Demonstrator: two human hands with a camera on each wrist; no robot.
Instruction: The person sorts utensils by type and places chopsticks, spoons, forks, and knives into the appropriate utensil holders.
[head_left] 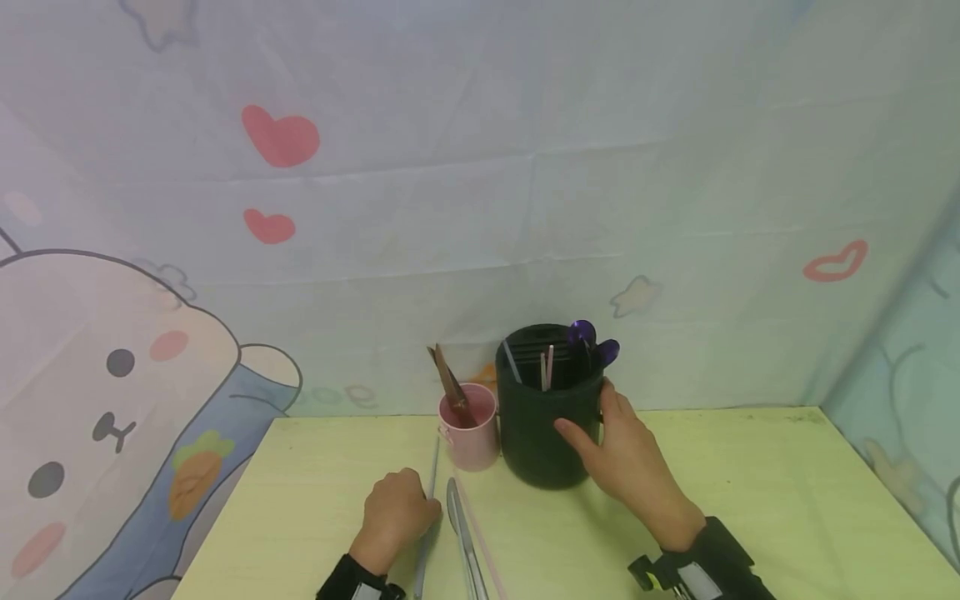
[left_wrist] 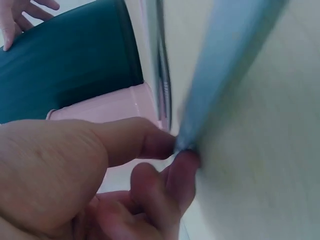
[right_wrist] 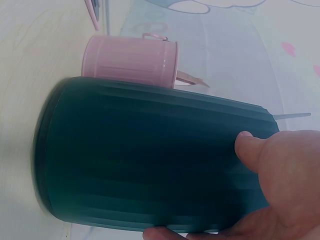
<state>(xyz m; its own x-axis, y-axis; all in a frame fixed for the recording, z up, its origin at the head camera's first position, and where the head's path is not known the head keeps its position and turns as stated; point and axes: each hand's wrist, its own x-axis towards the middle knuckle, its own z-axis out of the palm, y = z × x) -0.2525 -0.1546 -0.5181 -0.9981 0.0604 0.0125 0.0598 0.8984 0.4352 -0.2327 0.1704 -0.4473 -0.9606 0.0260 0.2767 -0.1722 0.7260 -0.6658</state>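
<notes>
My left hand [head_left: 397, 510] pinches a long bluish-grey straw [left_wrist: 215, 75] between thumb and fingertips, low over the table. The straw lies roughly lengthwise, its far end near the pink cup. With thumb in front and fingers round the right side, my right hand [head_left: 633, 454] grips the dark green ribbed container [head_left: 543, 442] near its rim. Purple spoons [head_left: 582, 333], pale pink sticks [head_left: 547, 371] and a greyish straw [head_left: 512, 360] stand in that container. Just left of it is a small pink cup [head_left: 474, 442] with brownish flat-handled utensils [head_left: 453, 387] leaning inside.
Between the hands, a silver utensil [head_left: 467, 537] and a pink straw [head_left: 483, 533] lie lengthwise on the pale yellow table [head_left: 750, 492]. A printed cloth [head_left: 525, 208] hangs close behind the table's back edge, another cloth [head_left: 915, 350] at the right.
</notes>
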